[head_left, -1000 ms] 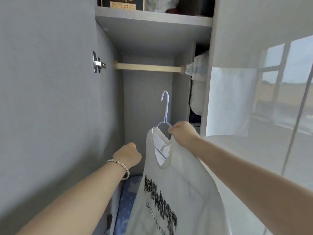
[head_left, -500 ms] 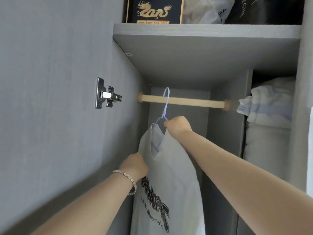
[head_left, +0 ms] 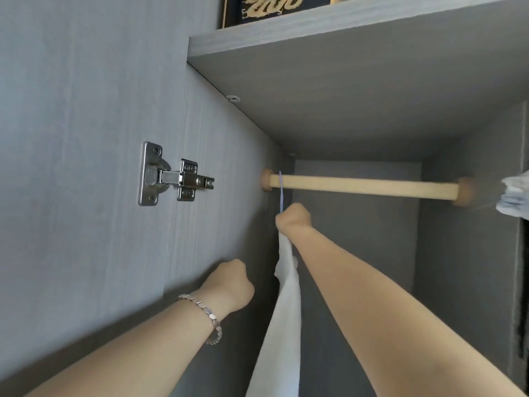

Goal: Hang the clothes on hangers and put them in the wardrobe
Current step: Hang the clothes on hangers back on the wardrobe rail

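Note:
A white T-shirt hangs edge-on from a pale blue wire hanger. The hanger's hook sits over the left end of the wooden wardrobe rail. My right hand is just below the rail, shut on the hanger's neck and the shirt's collar. My left hand, with a bracelet on its wrist, is lower and to the left, fingers curled beside the shirt; whether it grips the cloth is hidden.
The open wardrobe door with a metal hinge is close on the left. A shelf above the rail carries a dark box. Folded pale cloth shows at the right edge.
My right hand has lifted the hanger up and back, and its hook has gone from in front of the rail to over its left end. The shirt has turned edge-on.

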Demonstrator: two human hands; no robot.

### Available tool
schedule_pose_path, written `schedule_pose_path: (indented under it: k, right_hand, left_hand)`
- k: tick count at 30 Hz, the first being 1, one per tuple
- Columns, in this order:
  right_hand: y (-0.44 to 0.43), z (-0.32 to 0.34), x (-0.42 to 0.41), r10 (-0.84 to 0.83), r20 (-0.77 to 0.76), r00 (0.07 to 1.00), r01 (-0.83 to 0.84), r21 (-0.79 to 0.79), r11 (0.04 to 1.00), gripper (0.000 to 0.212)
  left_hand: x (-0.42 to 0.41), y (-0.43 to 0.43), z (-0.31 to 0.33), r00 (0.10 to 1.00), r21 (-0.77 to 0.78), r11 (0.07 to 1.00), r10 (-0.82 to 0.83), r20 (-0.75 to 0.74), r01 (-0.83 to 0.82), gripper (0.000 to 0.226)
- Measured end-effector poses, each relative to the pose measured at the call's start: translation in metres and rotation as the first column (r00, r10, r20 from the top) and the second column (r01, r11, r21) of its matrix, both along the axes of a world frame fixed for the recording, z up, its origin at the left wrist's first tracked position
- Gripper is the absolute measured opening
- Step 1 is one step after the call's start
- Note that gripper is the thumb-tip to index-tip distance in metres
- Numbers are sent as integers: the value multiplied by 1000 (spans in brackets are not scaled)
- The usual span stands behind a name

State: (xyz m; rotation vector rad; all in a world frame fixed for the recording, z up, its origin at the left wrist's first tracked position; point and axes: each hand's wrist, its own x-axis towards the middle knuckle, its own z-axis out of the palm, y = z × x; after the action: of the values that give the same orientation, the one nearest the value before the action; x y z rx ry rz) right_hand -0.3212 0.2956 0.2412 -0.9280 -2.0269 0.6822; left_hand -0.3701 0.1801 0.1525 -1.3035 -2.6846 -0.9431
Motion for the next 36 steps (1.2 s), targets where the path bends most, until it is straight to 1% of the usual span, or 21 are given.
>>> schedule_pose_path:
  k: [2, 5, 7, 9, 11, 13, 14, 16, 18, 19, 20, 21, 22, 23, 25, 26, 27, 29, 30, 33, 36]
  right_hand:
    - [-5, -13, -14, 69, 31, 997, -68, -31, 997, 33]
    - [-13, -30, -27, 179, 65, 982, -170, -127, 977, 45]
    - [-11, -34, -26, 190, 29, 981, -184, -147, 972, 48]
    - [-3, -35, -26, 144, -17, 989, -145, -74, 987, 36]
    - [-1, -37, -26, 146, -2, 989, -146, -16, 989, 11]
    - [-4, -39, -29, 206, 58, 977, -208, 26, 978, 30]
    - [-6, -42, -30, 244, 84, 966, -246, 16, 969, 33]
    - [-6, -50, -34, 270, 29, 962, -271, 22, 962, 34]
    - [2, -62, -33, 259, -86, 962, -260, -4, 966, 41]
    - [6, -67, -28, 243, -115, 963, -247, -15, 969, 40]
    - [10, -74, -22, 237, -100, 966, -240, -25, 970, 37]
    - [14, -79, -13, 232, -7, 973, -232, -32, 972, 33]
    - [18, -84, -2, 227, 121, 966, -221, -55, 974, 31]
    - [20, -91, 11, 229, 252, 940, -211, -97, 973, 29]
    - [19, -105, 38, 265, 436, 860, -192, -204, 960, 26]
    - [16, -113, 52, 266, 498, 826, -169, -231, 958, 26]
    - [11, -119, 66, 251, 538, 804, -140, -240, 961, 26]
    - [0, -135, 91, 221, 568, 793, -90, -250, 964, 26]
    - [-8, -142, 104, 206, 572, 794, -63, -259, 964, 26]
    - [-42, -165, 148, 155, 609, 778, 5, -253, 968, 25]
    - [-85, -185, 198, 132, 601, 788, 82, -314, 946, 19]
  left_hand:
    - [-5, 0, 1, 1000, 42, 999, 21, 17, -22, 19]
    - [-11, -1, -2, 999, 100, 995, 21, 44, -25, 34]
    - [-9, -3, -2, 999, 123, 991, 44, 21, -47, 30]
    - [-3, -7, 2, 998, 165, 984, 53, 44, -60, 20]
    - [3, -14, 9, 997, 244, 967, 59, 48, -69, 23]
    - [9, -23, 16, 996, 315, 946, 84, -5, -78, 28]
    - [13, -27, 19, 994, 335, 939, 98, -58, -73, 28]
    - [18, -33, 21, 972, 337, 941, 117, -203, -43, 29]
    - [23, -35, 17, 943, 308, 952, 95, -318, 8, 28]
    - [26, -36, 13, 934, 284, 958, 69, -351, 36, 27]
    - [30, -36, 10, 927, 251, 966, 43, -374, 57, 27]
    - [35, -36, 6, 919, 213, 974, 16, -395, 75, 26]
    - [39, -35, 1, 909, 179, 979, -15, -416, 99, 26]
    - [45, -34, -3, 898, 157, 979, -49, -437, 129, 25]
    - [56, -30, -12, 885, 127, 976, -100, -454, 176, 23]
    - [61, -29, -17, 897, 98, 978, -129, -422, 187, 21]
    - [65, -27, -23, 919, 51, 979, -165, -357, 195, 19]
    - [69, -24, -37, 948, -97, 974, -222, -227, 205, 16]
    - [69, -22, -44, 952, -168, 963, -240, -190, 210, 17]
    - [80, -22, -67, 943, -289, 917, -316, -106, 275, 19]
    - [113, -31, -92, 898, -412, 818, -439, 4, 402, 18]
